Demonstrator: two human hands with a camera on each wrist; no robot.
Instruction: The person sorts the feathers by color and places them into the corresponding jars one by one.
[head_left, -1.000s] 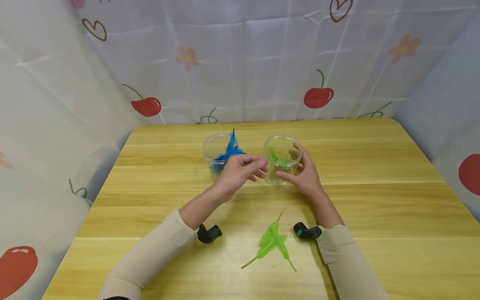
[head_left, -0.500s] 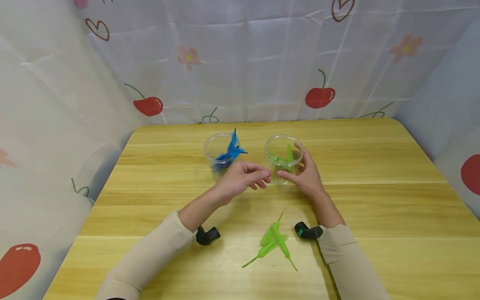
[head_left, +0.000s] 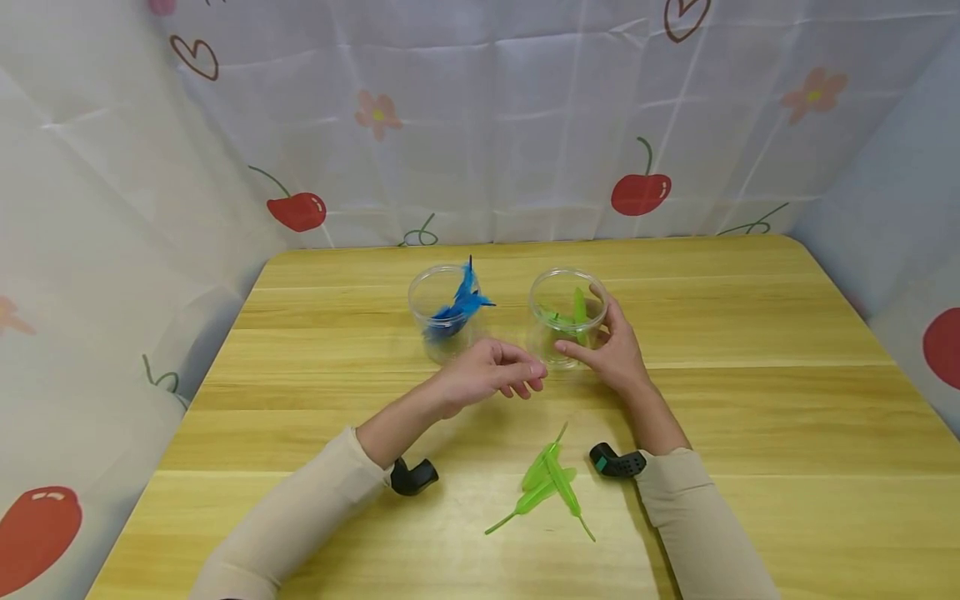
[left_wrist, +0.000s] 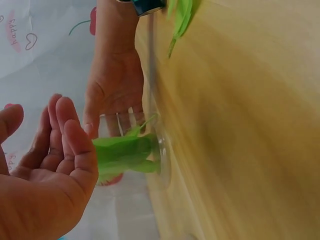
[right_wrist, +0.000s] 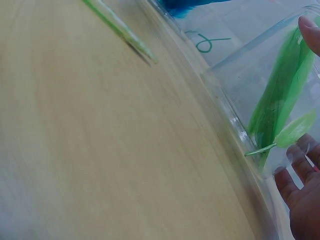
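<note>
My right hand [head_left: 615, 350] grips a clear plastic jar [head_left: 542, 340] from its right side, thumb in front and fingers behind. Several bright green feathers [head_left: 580, 310] stand and lean inside this jar. Just in front of it, my left hand [head_left: 491, 373] hovers over the table with loosely bent fingers. In the left wrist view, that hand's thumb [left_wrist: 11, 122] is apart from the fingers and nothing is held. To the left stands a second clear jar [head_left: 444, 348] with blue feathers [head_left: 459, 307] poking above its rim. Loose green feathers [head_left: 557, 479] lie crossed on the table between my forearms.
The wooden table [head_left: 780, 383] runs back to a white curtain [head_left: 487, 150] printed with cherries, flowers and hearts. A black wrist device [head_left: 617, 461] sits at the right cuff, and another black device [head_left: 414, 477] at the left cuff.
A green feather has gone into the right jar and now stands upright there. My left hand has drawn back from the rim towards me. The right hand keeps its grip on the jar.
</note>
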